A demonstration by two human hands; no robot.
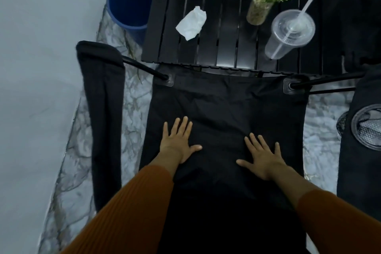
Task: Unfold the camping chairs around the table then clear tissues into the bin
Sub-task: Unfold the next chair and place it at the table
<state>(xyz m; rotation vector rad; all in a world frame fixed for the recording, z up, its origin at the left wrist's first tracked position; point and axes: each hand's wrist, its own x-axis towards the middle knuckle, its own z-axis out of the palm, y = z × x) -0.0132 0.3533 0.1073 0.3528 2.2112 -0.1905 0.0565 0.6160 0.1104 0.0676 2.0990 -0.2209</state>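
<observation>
Black slatted counter (224, 47) holds crumpled tissues (191, 23); round blue bin (129, 0) stands far left. Near, the left hand (177, 142) and right hand (263, 161) press the soft chair (226, 99), fingers (184, 123) apart.

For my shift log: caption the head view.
Left hand and right hand flat on camping chair seat; tissues on table.

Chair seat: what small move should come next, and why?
Probably lift the left hand off the chair seat and reach for the nearest tissue on the table. The seat looks spread open, the right hand also lies flat on it, and the blue bin stands on that left side.
</observation>
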